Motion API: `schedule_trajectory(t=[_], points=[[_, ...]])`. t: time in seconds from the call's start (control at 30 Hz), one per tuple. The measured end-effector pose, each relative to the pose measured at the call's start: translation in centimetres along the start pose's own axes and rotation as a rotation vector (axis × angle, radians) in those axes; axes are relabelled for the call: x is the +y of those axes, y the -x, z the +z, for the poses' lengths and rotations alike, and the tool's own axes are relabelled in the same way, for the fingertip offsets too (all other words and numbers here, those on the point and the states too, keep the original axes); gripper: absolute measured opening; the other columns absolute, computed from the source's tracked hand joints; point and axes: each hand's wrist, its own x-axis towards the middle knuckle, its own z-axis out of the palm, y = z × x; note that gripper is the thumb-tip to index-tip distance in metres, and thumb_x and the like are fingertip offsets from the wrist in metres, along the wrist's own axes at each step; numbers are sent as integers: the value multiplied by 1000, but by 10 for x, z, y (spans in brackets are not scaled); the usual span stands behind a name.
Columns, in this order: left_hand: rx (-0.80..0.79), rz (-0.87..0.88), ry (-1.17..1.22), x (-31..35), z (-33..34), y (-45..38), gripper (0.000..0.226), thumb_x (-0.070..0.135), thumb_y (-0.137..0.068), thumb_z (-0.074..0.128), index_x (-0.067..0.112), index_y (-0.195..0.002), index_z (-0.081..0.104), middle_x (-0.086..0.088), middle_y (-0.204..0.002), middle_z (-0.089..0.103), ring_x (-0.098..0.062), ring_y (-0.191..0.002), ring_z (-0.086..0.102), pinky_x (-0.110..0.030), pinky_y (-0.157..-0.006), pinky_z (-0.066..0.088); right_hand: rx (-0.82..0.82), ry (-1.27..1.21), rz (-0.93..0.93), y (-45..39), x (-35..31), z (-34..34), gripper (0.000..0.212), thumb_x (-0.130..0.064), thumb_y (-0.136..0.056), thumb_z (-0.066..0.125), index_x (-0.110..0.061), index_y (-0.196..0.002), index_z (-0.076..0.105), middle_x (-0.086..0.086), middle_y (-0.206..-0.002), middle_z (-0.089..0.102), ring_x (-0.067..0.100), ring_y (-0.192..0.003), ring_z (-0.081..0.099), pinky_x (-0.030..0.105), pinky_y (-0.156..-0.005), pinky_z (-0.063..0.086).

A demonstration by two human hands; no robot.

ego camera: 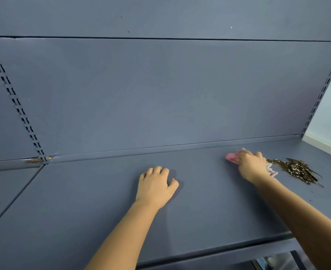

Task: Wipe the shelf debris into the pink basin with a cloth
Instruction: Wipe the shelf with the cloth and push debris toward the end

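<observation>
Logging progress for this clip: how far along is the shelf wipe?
Early. The debris sits as one pile at the right of the shelf, whose surface looks clean elsewhere. In hand: the right hand has a grip on the pink cloth beside the pile; the left hand rests on the shelf. Left: sweeping it out; no basin in view.

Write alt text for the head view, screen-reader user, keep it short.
A person's right hand holds a pink cloth on a blue-grey metal shelf, just left of a pile of brown and white debris. The left hand rests on the shelf nearby, holding nothing. No pink basin is in view.
</observation>
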Motion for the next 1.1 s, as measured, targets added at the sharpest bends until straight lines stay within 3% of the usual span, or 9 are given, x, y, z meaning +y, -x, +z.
schedule_trajectory(t=[0.13, 0.27, 0.37, 0.43, 0.67, 0.8, 0.87, 1.0, 1.1], points=[[-3, 6, -1, 0, -1, 0, 44, 37, -97, 30, 17, -133, 44, 3, -141, 44, -17, -131, 37, -32, -109, 27, -20, 57, -11, 10, -18, -15, 32, -13, -96, 41, -19, -124, 55, 6, -132, 51, 35, -122, 39, 36, -101, 32], [5, 5, -11, -1, -2, -1, 43, 36, -97, 30, 17, -132, 45, 3, -140, 45, -18, -130, 38, -33, -107, 28, -25, 29, -391, 48, -71, -7, 36, -16, -97, 41, -34, -124, 56, -14, -136, 50, 23, -119, 46, 27, -96, 29], [11, 2, -20, -1, -1, -2, 41, 35, -97, 31, 17, -131, 46, 2, -139, 45, -19, -130, 39, -33, -105, 30, -124, 19, -512, 80, -97, 16, 41, -15, -98, 37, -32, -134, 48, -12, -147, 38, 28, -118, 40, 30, -99, 30], [13, 1, -23, 0, -1, -2, 41, 35, -97, 31, 17, -131, 46, 2, -140, 45, -18, -130, 39, -32, -105, 30, -98, 70, -555, 81, -96, 28, 48, -9, -95, 35, -32, -135, 45, -14, -148, 33, 28, -116, 39, 29, -95, 31], [4, 0, -1, 1, -1, -1, 42, 33, -97, 30, 18, -135, 43, 5, -144, 41, -16, -133, 36, -32, -110, 27, -28, 110, -255, 11, -27, 16, 56, -4, -86, 40, -41, -126, 53, -12, -138, 48, 28, -116, 47, 32, -98, 36], [6, -8, -16, 2, 0, -1, 42, 34, -97, 31, 17, -132, 45, 4, -140, 44, -18, -130, 38, -32, -106, 29, -17, 121, -38, -2, 5, -6, 47, -2, -88, 41, -21, -130, 53, 1, -137, 47, 34, -118, 39, 38, -101, 32], [5, -8, -15, 1, 0, -1, 42, 34, -96, 31, 17, -131, 46, 3, -139, 46, -18, -128, 39, -31, -106, 29, 1, 124, -23, 0, -1, -13, 41, -4, -91, 41, -18, -127, 54, 3, -137, 48, 35, -118, 39, 37, -99, 33], [11, -7, -10, 1, -1, -2, 41, 34, -96, 32, 17, -131, 46, 3, -138, 46, -17, -128, 39, -32, -106, 29, -8, 77, -317, 22, -54, -3, 49, -6, -93, 39, -40, -124, 55, -17, -142, 44, 29, -114, 45, 29, -96, 37], [18, -5, -16, 1, -1, -1, 40, 34, -96, 32, 17, -130, 47, 3, -138, 46, -18, -128, 40, -32, -106, 29, -110, 59, -589, 37, -96, 26, 45, -11, -97, 36, -42, -124, 55, -19, -144, 40, 26, -117, 43, 28, -97, 32]])
